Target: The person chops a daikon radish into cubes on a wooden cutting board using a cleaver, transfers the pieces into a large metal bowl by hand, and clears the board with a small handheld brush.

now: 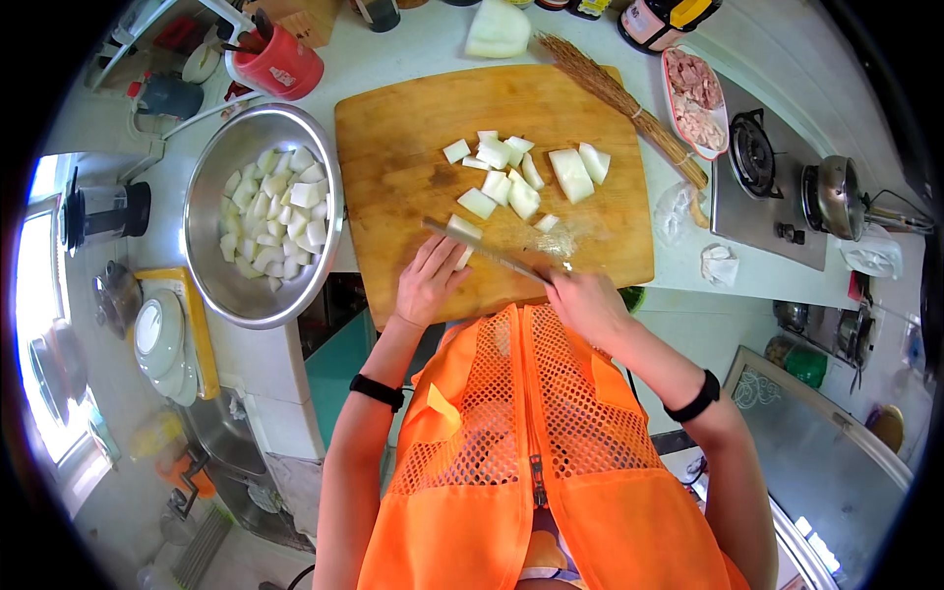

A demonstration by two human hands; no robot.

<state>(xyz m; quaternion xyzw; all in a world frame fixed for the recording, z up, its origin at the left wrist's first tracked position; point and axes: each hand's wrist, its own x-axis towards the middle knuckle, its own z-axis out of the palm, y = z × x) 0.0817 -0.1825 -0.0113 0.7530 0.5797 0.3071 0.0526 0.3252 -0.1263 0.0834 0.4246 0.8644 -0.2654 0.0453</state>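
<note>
My right hand (590,304) grips the handle of a kitchen knife (495,255). Its blade points up and left, across a pale piece of gourd (463,227). My left hand (430,280) presses its fingers on a small gourd piece (464,257) beside the blade, near the front of the wooden cutting board (398,147). Farther back on the board lie several cut gourd chunks (495,153), with two larger pieces (571,175) to their right. On the left, a large steel bowl (206,243) holds many pale gourd chunks (276,214).
A straw brush (627,107) lies over the board's right corner. Beyond it stand a dish of raw meat (695,99) and a gas stove (774,221). A large gourd slab (498,29) sits behind the board. A red utensil holder (284,66) is at back left.
</note>
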